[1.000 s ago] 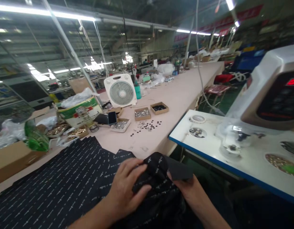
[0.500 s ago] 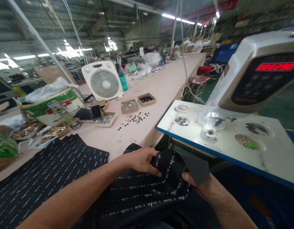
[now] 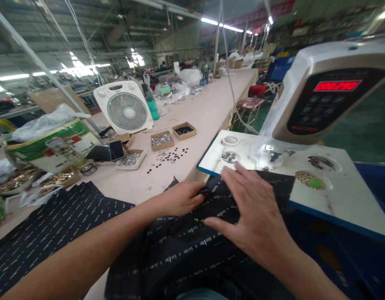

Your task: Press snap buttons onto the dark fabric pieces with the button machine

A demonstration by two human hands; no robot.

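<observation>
Dark fabric with rows of white printed lettering [image 3: 186, 246] lies over the lap and reaches up onto the near edge of the white machine table [image 3: 342, 200]. My left hand [image 3: 184, 198] pinches the fabric at its upper edge, left of that table. Over the fabric, my right hand [image 3: 248, 208] is spread, thumb and fingers apart, palm down. The silver press machine [image 3: 311, 91] with a red lit display stands just beyond my right hand; its lower working part is partly hidden behind the fingers.
More printed fabric [image 3: 61, 233] lies on the long table [image 3: 211, 112] at left. Small boxes of metal parts [image 3: 161, 140], loose dark and silver pieces, and a white fan [image 3: 125, 107] stand farther back. A red stool [image 3: 250, 104] is beyond the machine table.
My right hand has let go of the fabric fold and spread out over it. The curled fabric now lies flatter, its far part on the machine table. The view has shifted slightly right.
</observation>
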